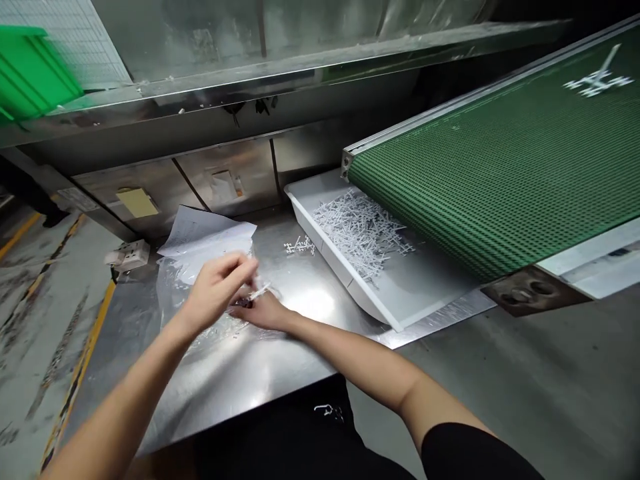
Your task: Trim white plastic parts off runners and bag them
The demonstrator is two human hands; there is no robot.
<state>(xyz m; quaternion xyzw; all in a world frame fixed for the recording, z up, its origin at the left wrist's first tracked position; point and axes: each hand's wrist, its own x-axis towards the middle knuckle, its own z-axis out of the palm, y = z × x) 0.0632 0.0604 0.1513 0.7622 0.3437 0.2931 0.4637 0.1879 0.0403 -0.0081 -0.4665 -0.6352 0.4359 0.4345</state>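
At the far left, a bright green ribbed plastic bin [35,73] sits on a long grey metal shelf [280,77]. Below, a yellow rectangular pad [137,202] is on the metal back panel [245,170], and a white block-shaped power socket [131,256] is at the left rear edge of the brushed stainless-steel table [220,397].

Just right of the socket, white printed paper sheets [207,230] lie at the rear of a clear, crumpled plastic bag [171,290]. The left hand [220,285] is raised over the bag, fingers bent inward and partly closed; motion blur obscures the fingertips, and whether they have hold of anything cannot be told.

The right hand [265,310] is low over the bag's right side, its fingers curled inward beneath the left hand and partly hidden. A thin white plastic piece [260,291], blurred, shows between the two hands; which hand grips it, if either, cannot be determined.

Right of the hands, a small cluster of white branched plastic pieces [300,246] lies on the table, beside a shallow white plastic tray [345,270]. Inside the tray is a heap of thin white plastic pieces [357,230]. The end of a green textured conveyor belt [500,167] overhangs the tray. At the far right, a white branched plastic frame [599,81] rests on the belt.
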